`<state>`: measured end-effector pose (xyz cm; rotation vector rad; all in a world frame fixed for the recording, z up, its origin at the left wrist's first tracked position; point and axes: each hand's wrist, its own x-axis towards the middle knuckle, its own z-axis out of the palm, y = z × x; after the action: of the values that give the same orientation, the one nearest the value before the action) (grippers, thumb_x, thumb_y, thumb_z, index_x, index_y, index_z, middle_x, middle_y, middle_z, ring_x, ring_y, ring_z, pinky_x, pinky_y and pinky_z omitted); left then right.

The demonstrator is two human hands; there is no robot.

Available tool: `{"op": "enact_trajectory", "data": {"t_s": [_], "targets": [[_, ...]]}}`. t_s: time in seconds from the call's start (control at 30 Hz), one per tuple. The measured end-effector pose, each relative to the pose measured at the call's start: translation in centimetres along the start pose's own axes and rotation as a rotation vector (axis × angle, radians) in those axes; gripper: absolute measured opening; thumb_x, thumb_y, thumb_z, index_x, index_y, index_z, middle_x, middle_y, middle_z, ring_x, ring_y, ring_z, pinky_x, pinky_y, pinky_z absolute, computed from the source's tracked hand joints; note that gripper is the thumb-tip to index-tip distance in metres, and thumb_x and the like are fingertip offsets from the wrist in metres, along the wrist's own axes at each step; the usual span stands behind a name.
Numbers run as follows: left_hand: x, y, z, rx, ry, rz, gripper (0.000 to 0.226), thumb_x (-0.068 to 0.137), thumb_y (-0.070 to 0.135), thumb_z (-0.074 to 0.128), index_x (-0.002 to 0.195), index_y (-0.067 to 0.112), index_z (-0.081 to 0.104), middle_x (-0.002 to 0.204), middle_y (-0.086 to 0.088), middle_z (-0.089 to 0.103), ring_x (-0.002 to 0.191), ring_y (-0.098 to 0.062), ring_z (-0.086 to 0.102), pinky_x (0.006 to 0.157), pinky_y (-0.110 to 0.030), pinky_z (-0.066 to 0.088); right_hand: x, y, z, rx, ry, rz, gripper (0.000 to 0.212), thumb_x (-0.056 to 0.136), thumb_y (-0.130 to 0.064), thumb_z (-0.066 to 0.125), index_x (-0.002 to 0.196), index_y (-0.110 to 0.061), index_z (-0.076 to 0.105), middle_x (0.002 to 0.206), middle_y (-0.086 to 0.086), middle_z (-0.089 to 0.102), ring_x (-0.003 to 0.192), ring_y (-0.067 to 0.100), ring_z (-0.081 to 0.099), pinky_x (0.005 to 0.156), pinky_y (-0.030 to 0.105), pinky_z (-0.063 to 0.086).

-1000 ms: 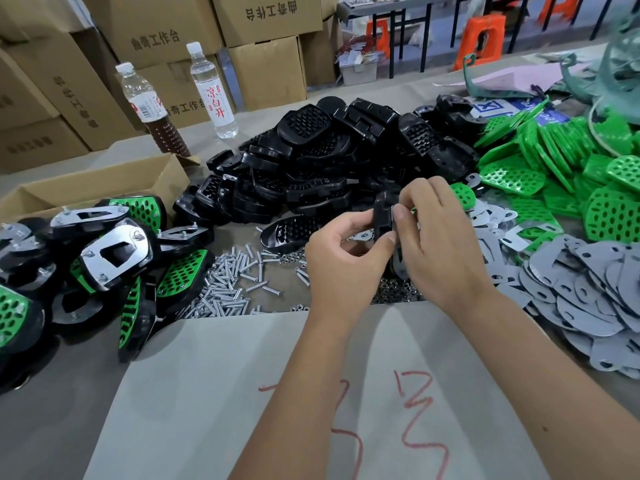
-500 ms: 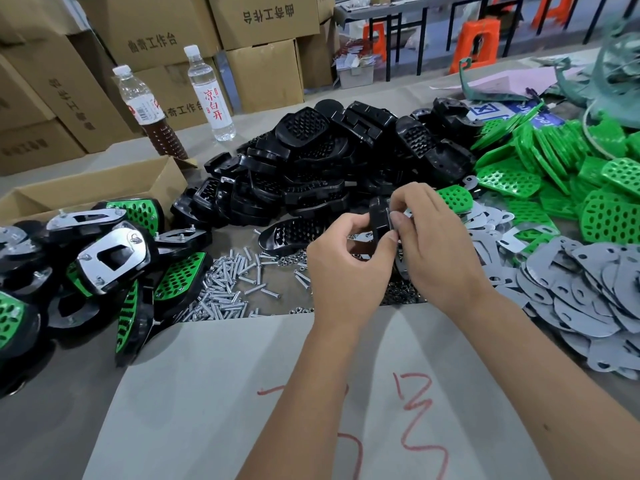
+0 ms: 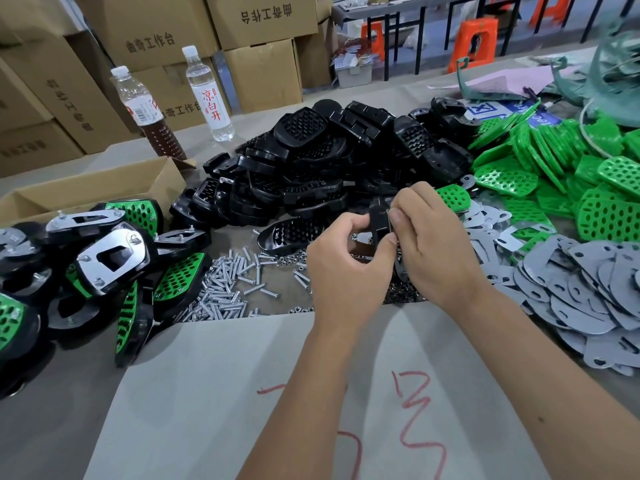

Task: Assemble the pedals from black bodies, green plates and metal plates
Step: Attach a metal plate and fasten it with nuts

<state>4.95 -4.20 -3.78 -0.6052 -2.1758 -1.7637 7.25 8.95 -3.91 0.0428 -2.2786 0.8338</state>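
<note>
Mid-assembly, at the table's centre. The left hand (image 3: 341, 268) and right hand (image 3: 431, 244), both with fingers curled, jointly grip a black plastic pedal body (image 3: 379, 220) held on edge above the loose bolts (image 3: 228, 285). Compared with a second ago the pair has barely shifted; the fingertips have only readjusted, suggesting alignment is continuing. A green perforated plate (image 3: 452, 197) shows behind the right hand, though whether it is held is unclear.

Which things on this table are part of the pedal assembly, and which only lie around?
Job: left hand and right hand holding a black body; black bodies; green plates; metal plates; screws; finished pedals.

Lying about: two bottles; cardboard boxes; orange stools.
</note>
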Motion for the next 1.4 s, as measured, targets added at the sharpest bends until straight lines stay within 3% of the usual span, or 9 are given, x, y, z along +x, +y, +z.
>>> {"op": "enact_trajectory", "data": {"t_s": [0.2,0.47,0.6,0.73,0.87,1.03,1.17,1.3,1.4], "targets": [[0.1,0.0,0.3,0.022,-0.014,-0.017,0.011,0.086,0.019,0.077,0.095,0.018,0.072,0.081,0.015,0.073,0.069,-0.011,0.069,0.068,-0.033,0.057,-0.2,0.0,0.1,-0.005,0.062,0.065,0.026,0.109,-0.025,0.046,0.088,-0.011,0.051,0.094,0.0,0.049,0.077,0.019,0.045,0.067,0.04,0.04],[-0.1,0.1,0.2,0.044,-0.03,0.037,0.014,0.085,0.024,0.075,0.097,0.019,0.071,0.083,0.012,0.073,0.071,-0.012,0.07,0.066,-0.034,0.056,-0.2,-0.1,0.1,-0.055,0.097,0.027,0.031,0.11,-0.027,0.039,0.087,-0.009,0.05,0.098,0.002,0.044,0.076,0.02,0.043,0.064,0.047,0.044],[-0.2,0.3,0.3,0.048,-0.014,0.078,0.014,0.083,0.019,0.077,0.096,0.02,0.071,0.082,0.014,0.072,0.072,-0.01,0.07,0.066,-0.029,0.054,-0.2,-0.5,0.3,-0.05,0.186,0.099,0.035,0.11,-0.023,0.046,0.078,-0.007,0.052,0.1,0.006,0.047,0.077,0.017,0.042,0.065,0.041,0.041],[-0.3,0.3,0.7,0.069,-0.008,0.12,0.021,0.084,0.012,0.078,0.104,0.016,0.074,0.095,0.009,0.075,0.087,-0.014,0.073,0.073,-0.04,0.059,-0.2,-0.9,0.2,-0.031,0.239,0.21,0.04,0.109,-0.018,0.048,0.073,-0.003,0.057,0.099,0.011,0.048,0.083,0.018,0.044,0.07,0.03,0.033],[-0.3,0.6,0.9,0.179,0.041,0.311,0.032,0.08,0.003,0.078,0.112,0.009,0.074,0.112,0.004,0.076,0.104,-0.014,0.071,0.08,-0.038,0.06,0.0,-1.6,0.0,0.091,0.235,0.327,0.046,0.11,-0.018,0.044,0.065,-0.017,0.046,0.083,0.002,0.046,0.087,0.02,0.045,0.077,0.028,0.031],[0.3,0.3,0.6,0.296,0.053,0.519,0.038,0.077,0.004,0.068,0.115,0.006,0.075,0.121,-0.001,0.075,0.112,-0.018,0.071,0.089,-0.036,0.058,0.4,-2.1,0.1,0.489,0.196,0.589,0.053,0.111,-0.032,0.043,0.06,-0.022,0.047,0.064,-0.003,0.045,0.059,0.012,0.04,0.057,0.028,0.035],[1.0,0.3,-0.3,0.122,0.17,0.205,0.026,0.079,0.01,0.078,0.103,0.019,0.074,0.095,0.009,0.076,0.086,-0.009,0.074,0.072,-0.034,0.06,0.4,-2.7,-0.3,0.764,0.042,0.606,0.049,0.105,-0.05,0.046,0.067,-0.022,0.061,0.064,0.002,0.054,0.05,0.009,0.045,0.043,0.019,0.032],[3.4,-0.8,-3.3,-0.325,0.448,-0.318,0.015,0.086,0.005,0.076,0.095,0.016,0.07,0.089,0.004,0.076,0.076,-0.005,0.071,0.067,-0.022,0.055,-0.3,-1.9,0.1,0.111,-0.163,0.091,0.019,0.1,-0.024,0.063,0.083,-0.015,0.066,0.073,-0.013,0.06,0.069,0.006,0.046,0.067,0.031,0.044],[4.5,-0.9,-5.4,-0.846,0.469,-0.589,0.013,0.093,-0.003,0.059,0.086,0.006,0.064,0.079,-0.007,0.071,0.073,-0.017,0.065,0.062,-0.026,0.053,-0.8,-2.5,1.0,-0.1,-0.383,-0.125,0.009,0.093,-0.014,0.076,0.099,-0.02,0.078,0.094,-0.004,0.065,0.095,0.017,0.046,0.086,0.036,0.04]]}}
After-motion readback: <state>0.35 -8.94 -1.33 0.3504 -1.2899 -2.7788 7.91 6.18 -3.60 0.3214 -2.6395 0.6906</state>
